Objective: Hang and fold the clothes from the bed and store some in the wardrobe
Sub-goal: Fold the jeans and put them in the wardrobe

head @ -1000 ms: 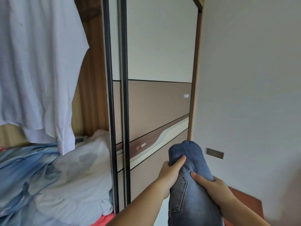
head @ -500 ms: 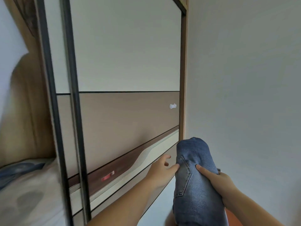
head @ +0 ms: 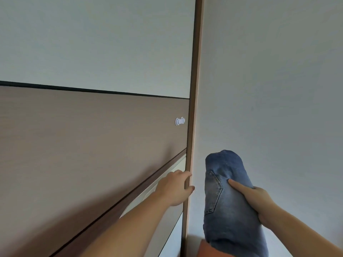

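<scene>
A folded pair of blue jeans (head: 228,210) stands upright at the lower right, a back pocket facing me. My right hand (head: 258,199) grips the bundle from its right side, thumb across the front. My left hand (head: 174,188) is off the jeans and grips the right edge of the sliding wardrobe door (head: 92,136), fingers curled round the wooden edge strip (head: 193,89). The door has a pale upper panel and a brown lower panel.
A small white knob (head: 179,121) sits on the brown panel near the door's right edge. A plain white wall (head: 269,71) fills the right half, close to the door edge. An orange-red surface (head: 204,250) shows under the jeans at the bottom.
My left hand let go of the jeans and took hold of the wardrobe door's right edge. The view turned right, so the open wardrobe side and hanging shirt left the frame.
</scene>
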Tool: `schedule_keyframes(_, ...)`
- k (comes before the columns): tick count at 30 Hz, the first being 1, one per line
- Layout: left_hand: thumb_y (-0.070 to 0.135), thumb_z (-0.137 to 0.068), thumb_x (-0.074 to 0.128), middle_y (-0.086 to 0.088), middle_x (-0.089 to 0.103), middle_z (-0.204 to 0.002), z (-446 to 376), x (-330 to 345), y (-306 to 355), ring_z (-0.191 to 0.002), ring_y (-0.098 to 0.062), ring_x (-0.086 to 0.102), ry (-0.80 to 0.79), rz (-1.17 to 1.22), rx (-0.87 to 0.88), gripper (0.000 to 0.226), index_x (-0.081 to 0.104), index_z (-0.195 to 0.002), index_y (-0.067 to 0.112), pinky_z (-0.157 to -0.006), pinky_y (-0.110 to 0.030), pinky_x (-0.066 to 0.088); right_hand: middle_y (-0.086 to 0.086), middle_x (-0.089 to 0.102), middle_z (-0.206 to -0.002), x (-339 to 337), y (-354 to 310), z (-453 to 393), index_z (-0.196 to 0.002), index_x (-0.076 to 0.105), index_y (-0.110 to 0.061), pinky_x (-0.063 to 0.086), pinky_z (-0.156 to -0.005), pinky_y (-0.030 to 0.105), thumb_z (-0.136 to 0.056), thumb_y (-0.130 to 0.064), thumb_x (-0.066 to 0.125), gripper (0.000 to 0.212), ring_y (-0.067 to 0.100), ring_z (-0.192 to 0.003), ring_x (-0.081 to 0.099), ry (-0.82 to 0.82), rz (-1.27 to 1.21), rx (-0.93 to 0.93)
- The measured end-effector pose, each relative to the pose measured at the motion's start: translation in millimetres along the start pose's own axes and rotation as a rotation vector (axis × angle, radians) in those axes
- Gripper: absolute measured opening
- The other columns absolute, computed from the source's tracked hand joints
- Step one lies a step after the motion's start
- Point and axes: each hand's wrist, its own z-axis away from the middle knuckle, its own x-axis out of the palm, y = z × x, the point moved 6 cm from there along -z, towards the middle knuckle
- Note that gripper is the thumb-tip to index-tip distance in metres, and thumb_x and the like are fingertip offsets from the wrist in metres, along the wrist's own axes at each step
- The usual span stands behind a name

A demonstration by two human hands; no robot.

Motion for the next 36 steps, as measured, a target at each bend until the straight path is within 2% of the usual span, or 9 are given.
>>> schedule_keyframes(4,0.047,-0.092,0.053,0.006,0.052,-0.139,-54,23,-7,-0.120,-0.020,0.054,-0.066,-0.036,0.037,0.050,0.044,-0.139,0.033,-0.094,-0.038,0.051,0.009,0.071,-0.087,-4,1,-56,-0.089,0.064,-0.010,0.050,-0.057,0.029,-0.064,-0.044,0.085,0.047,0.028,-0.079,0.068,0.015,-0.012,0.018)
schedule_keyframes(9,0.042,-0.092,0.054,0.006,0.054,-0.134,-113,52,-6,-0.118,-0.021,0.053,-0.085,-0.128,0.056,0.046,0.047,-0.136,0.032,-0.092,-0.036,0.050,0.009,0.071,-0.087,-8,5,-127,-0.091,0.065,-0.009,0.052,-0.059,0.031,-0.064,-0.044,0.085,0.049,0.028,-0.080,0.068,-0.031,-0.025,0.035)
schedule_keyframes(14,0.037,-0.091,0.052,0.001,0.058,-0.123,-160,78,-8,-0.112,-0.023,0.054,-0.123,-0.325,0.078,0.041,0.052,-0.131,0.026,-0.088,-0.037,0.046,0.011,0.070,-0.094,-7,8,-196,-0.097,0.065,-0.007,0.055,-0.086,0.046,-0.065,-0.046,0.085,0.054,0.032,-0.089,0.067,-0.093,-0.028,0.063)
schedule_keyframes(19,0.032,-0.091,0.049,-0.003,0.056,-0.123,-209,106,-27,-0.116,-0.025,0.049,-0.253,-0.600,0.080,0.036,0.052,-0.126,0.021,-0.091,-0.040,0.036,0.009,0.069,-0.097,3,9,-248,-0.101,0.065,-0.007,0.054,-0.071,0.035,-0.065,-0.047,0.084,0.057,0.027,-0.086,0.067,-0.118,-0.027,0.067)
schedule_keyframes(24,0.032,-0.092,0.050,-0.006,0.052,-0.130,-261,127,-51,-0.123,-0.025,0.045,-0.311,-0.821,0.120,0.036,0.050,-0.126,0.019,-0.099,-0.041,0.030,0.007,0.072,-0.094,19,12,-286,-0.096,0.068,-0.010,0.056,-0.070,0.034,-0.065,-0.047,0.084,0.052,0.025,-0.084,0.069,-0.127,0.011,0.067)
schedule_keyframes(27,0.032,-0.093,0.048,-0.008,0.047,-0.139,-288,142,-63,-0.136,-0.027,0.033,-0.341,-0.980,0.196,0.043,0.047,-0.133,0.017,-0.115,-0.049,0.014,0.006,0.072,-0.091,28,16,-302,-0.095,0.068,-0.011,0.055,-0.065,0.031,-0.065,-0.047,0.084,0.050,0.024,-0.082,0.070,-0.113,0.032,0.078)
schedule_keyframes(31,0.037,-0.099,0.039,-0.013,0.025,-0.158,-320,161,-83,-0.148,-0.030,0.010,-0.442,-1.262,0.232,0.056,0.031,-0.149,0.014,-0.117,-0.058,-0.009,0.005,0.071,-0.091,36,16,-321,-0.096,0.067,-0.012,0.050,-0.058,0.027,-0.066,-0.048,0.084,0.050,0.022,-0.080,0.068,-0.084,0.079,0.076)
schedule_keyframes(33,0.043,-0.100,0.035,-0.011,0.023,-0.159,-335,166,-91,-0.148,-0.032,0.009,-0.468,-1.396,0.241,0.058,0.028,-0.151,0.016,-0.114,-0.059,-0.012,0.005,0.071,-0.093,40,15,-330,-0.098,0.067,-0.012,0.050,-0.059,0.026,-0.066,-0.049,0.084,0.052,0.022,-0.082,0.068,-0.071,0.085,0.080)
schedule_keyframes(36,0.048,-0.100,0.034,-0.009,0.033,-0.155,-352,179,-96,-0.145,-0.034,0.020,-0.515,-1.497,0.272,0.057,0.034,-0.149,0.018,-0.115,-0.060,-0.006,0.005,0.071,-0.093,45,12,-342,-0.098,0.067,-0.013,0.051,-0.058,0.025,-0.064,-0.050,0.084,0.054,0.022,-0.081,0.069,-0.055,0.093,0.084)
